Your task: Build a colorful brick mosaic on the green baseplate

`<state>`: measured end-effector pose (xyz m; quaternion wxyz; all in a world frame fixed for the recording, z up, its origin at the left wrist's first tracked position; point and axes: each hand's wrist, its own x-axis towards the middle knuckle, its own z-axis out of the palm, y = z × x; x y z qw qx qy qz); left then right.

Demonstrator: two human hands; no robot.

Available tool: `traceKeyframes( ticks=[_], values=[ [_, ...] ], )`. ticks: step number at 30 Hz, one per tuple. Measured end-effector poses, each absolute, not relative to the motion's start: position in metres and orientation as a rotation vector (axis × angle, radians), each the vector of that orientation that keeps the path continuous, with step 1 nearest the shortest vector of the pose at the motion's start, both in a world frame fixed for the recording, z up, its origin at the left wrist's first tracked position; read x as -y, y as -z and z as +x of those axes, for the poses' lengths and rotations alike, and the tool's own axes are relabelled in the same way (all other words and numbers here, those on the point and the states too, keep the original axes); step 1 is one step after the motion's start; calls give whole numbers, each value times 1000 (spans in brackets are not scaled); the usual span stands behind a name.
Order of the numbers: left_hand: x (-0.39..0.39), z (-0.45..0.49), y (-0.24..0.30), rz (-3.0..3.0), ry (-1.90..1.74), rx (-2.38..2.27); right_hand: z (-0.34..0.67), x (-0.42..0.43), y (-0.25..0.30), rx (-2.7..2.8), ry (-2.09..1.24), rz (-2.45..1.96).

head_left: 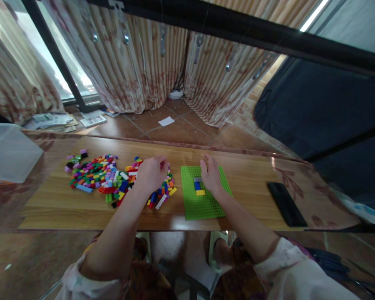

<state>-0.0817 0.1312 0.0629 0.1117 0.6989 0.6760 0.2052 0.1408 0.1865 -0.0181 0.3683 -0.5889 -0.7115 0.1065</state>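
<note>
My left hand (152, 174) hovers over the right part of a pile of loose toy bricks (96, 171). Its fingers are curled in, and whatever they may hold is hidden. My right hand (211, 174) is above the right side of a green studded baseplate (190, 210), with the thumb and fingers apart and nothing visible between them. Left of that hand, a small group of bricks sits on the plate: a grey brick (197, 179), a blue brick (197, 186) and a yellow brick (200, 192). The hand may cover part of this group.
A black phone (286, 204) lies at the right of the wooden table (249, 175). Beyond the left end stands a translucent plastic bin (12, 152). A dark metal bar (237, 25) crosses above, in front of patterned curtains (137, 62). Papers (50, 121) lie behind the table.
</note>
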Motion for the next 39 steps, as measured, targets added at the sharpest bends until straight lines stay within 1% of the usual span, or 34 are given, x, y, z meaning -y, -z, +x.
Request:
traceKeyframes(
  ticks=[12,18,23,27,30,35,39],
  values=[
    [-126,-98,-70,1967,-804,-1999,141,-190,24,1861,-339,-1587],
    [-122,-109,-65,1959,-900,-1988,147,-198,18,1403,-705,-1443],
    [-120,-114,-70,1936,-898,-2022,164,-210,-8,1201,-729,-1443],
    [-122,-117,-78,1907,-936,-2037,175,-190,-29,1125,-781,-1352],
    [-125,-120,-80,1881,-965,-2048,169,-146,-28,1224,-810,-1343],
    [-125,-128,-77,1872,-996,-2053,137,-68,-5,1501,-843,-1406],
    [-123,-136,-77,1819,-1064,-2091,110,-49,2,1841,-809,-1343]
  ],
)
